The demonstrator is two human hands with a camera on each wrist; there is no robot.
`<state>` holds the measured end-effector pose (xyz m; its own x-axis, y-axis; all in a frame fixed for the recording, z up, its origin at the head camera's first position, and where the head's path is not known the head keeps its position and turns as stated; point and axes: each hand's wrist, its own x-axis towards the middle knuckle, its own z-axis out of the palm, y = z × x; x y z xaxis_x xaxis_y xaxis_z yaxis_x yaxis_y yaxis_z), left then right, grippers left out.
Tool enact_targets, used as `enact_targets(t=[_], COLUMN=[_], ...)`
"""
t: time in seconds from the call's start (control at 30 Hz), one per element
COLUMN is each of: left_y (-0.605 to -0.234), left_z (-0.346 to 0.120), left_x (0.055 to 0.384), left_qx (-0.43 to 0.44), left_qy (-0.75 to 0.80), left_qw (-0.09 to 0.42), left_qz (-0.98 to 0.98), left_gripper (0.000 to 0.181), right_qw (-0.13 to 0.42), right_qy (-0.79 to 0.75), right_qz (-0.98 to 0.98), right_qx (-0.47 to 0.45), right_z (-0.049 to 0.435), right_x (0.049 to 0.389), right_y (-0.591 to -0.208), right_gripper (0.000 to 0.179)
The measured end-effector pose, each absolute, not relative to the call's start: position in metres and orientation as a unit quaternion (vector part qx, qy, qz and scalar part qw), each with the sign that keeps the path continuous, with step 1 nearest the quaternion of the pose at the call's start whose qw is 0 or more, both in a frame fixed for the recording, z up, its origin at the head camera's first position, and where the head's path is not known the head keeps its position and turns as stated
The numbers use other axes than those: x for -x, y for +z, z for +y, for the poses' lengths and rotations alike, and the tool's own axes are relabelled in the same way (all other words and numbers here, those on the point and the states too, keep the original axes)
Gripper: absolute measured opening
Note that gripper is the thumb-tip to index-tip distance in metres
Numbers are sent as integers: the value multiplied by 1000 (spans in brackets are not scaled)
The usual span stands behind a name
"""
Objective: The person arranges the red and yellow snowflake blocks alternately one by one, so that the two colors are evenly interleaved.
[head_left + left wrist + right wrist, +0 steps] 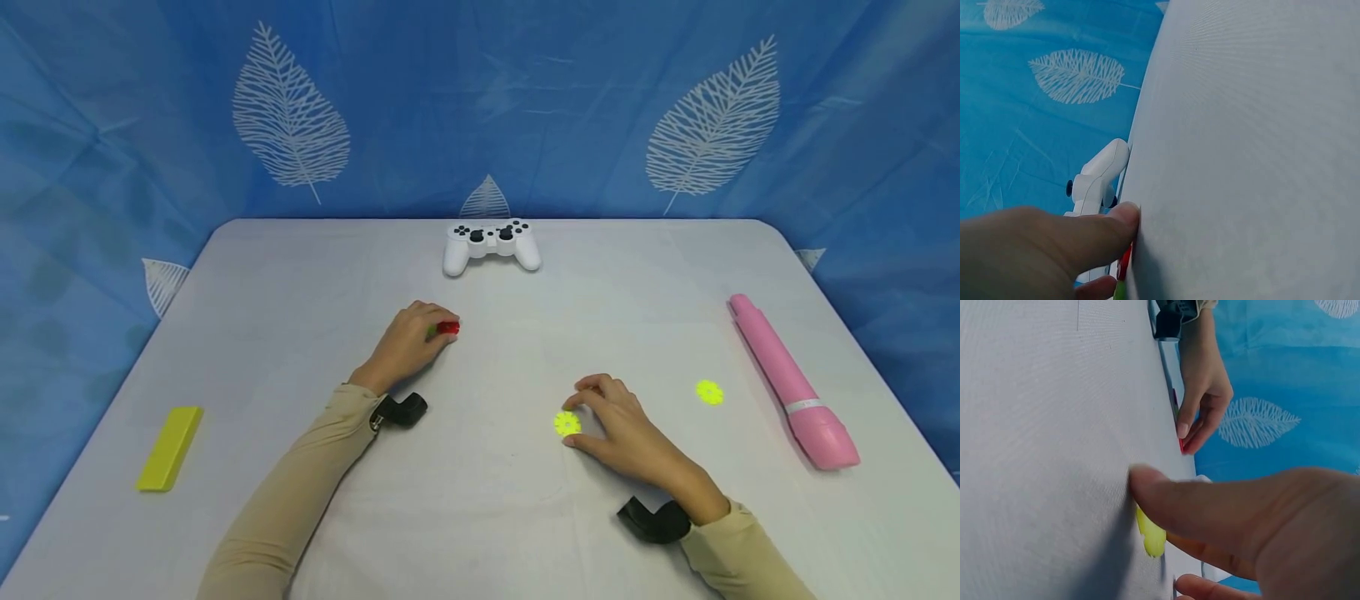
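Left fingers pinching red piece, right fingers curved around yellow disc, contact unclear

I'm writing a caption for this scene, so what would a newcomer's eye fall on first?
Probably the long pink object, lying slantwise on the right side of the white table. Next, the bright yellow disc at the tips of the right grip and the red piece in the left grip. Then the white controller, midway along the far edge before the blue backdrop.
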<state>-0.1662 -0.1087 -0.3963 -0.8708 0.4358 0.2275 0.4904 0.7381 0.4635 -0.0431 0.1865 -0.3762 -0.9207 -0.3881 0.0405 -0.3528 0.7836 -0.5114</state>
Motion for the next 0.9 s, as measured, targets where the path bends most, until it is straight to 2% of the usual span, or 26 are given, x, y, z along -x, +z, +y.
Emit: enact_targets(t=[0.43,0.9], left_y=[-394,-396], left_z=[-107,-109], left_x=[164,166], left_qx=[243,248], left_qy=[-266,-269], left_qw=[51,50], left_qz=[-932,-929], left_gripper=[25,26], right_qw=[36,45], right_qy=[-301,-327], right_qz=[936,915], right_qx=[177,233], right_z=[182,179], right_x=[42,41], right_y=[-378,-377], right_gripper=[29,33])
